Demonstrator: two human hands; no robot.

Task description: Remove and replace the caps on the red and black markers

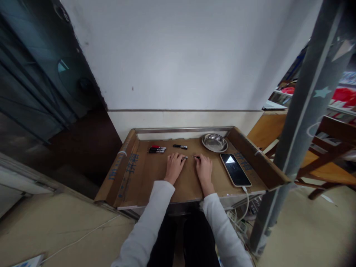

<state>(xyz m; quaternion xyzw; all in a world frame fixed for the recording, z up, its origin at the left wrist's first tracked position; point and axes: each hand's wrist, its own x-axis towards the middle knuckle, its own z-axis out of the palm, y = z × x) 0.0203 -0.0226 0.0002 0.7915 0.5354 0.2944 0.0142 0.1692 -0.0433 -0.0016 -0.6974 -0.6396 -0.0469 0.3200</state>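
Over the middle of the brown cardboard-covered bench (183,189), the left hand (174,165) is pinching a small, slim piece with a pale, shiny end (184,158), while the right hand (204,171) is closing its fingertip grip on a short, thin dark piece (196,157), their ends facing each other across a narrow gap. Both are looking light and stiff, probably smooth enough to be slipping or rolling if loosely held, so mid-length is seeming the surest hold; beyond them, a slim black-and-silver pen (180,147) is lying flat.
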